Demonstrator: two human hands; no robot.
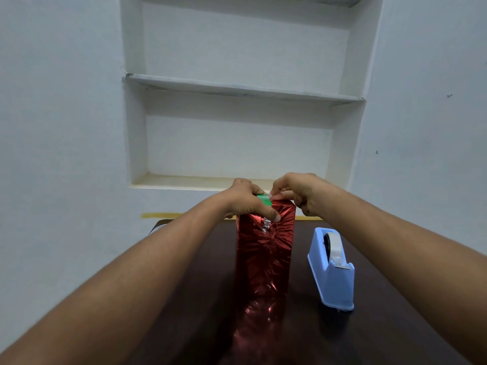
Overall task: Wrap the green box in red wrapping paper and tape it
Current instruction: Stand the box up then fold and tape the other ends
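The green box point(264, 199) stands upright on the dark table point(200, 285), its sides covered in shiny red wrapping paper point(264, 254). Only a green strip of the box's top shows between my hands. My left hand point(246, 200) grips the top left of the box, thumb pressed on the paper's front near a silvery crease. My right hand point(296, 193) pinches the paper's edge at the top right, folding it over the box. Whether a piece of tape is in its fingers I cannot tell.
A light blue tape dispenser point(331, 270) with a roll of clear tape stands on the table just right of the box. Behind the table is a pale wall with a recessed white shelf niche point(242, 90). The glossy tabletop mirrors the red paper.
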